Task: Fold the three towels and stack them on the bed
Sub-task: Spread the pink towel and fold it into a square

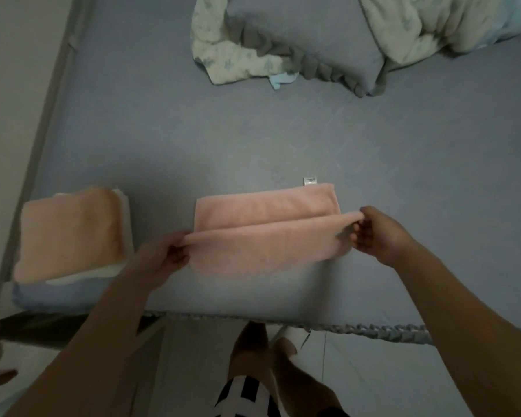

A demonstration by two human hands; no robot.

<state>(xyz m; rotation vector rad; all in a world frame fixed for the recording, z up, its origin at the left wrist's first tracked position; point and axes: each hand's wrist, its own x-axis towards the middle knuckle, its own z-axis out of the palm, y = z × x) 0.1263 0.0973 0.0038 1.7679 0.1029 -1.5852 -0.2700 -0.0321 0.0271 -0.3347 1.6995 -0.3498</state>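
Pinching pink towel [268, 233]: both hands' fingers.

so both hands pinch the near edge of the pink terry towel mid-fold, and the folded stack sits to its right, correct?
Not quite: the head view shows the folded peach and white towel stack left of the pink terry towel. Left hand and right hand do pinch its near edge.

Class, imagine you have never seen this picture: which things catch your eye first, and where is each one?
First, the pink towel in the middle of the bed, its lifted near edge pinched by the left hand and right hand. To its left lies a stack of folded towels. A pillow and rumpled quilt lie at the far end.
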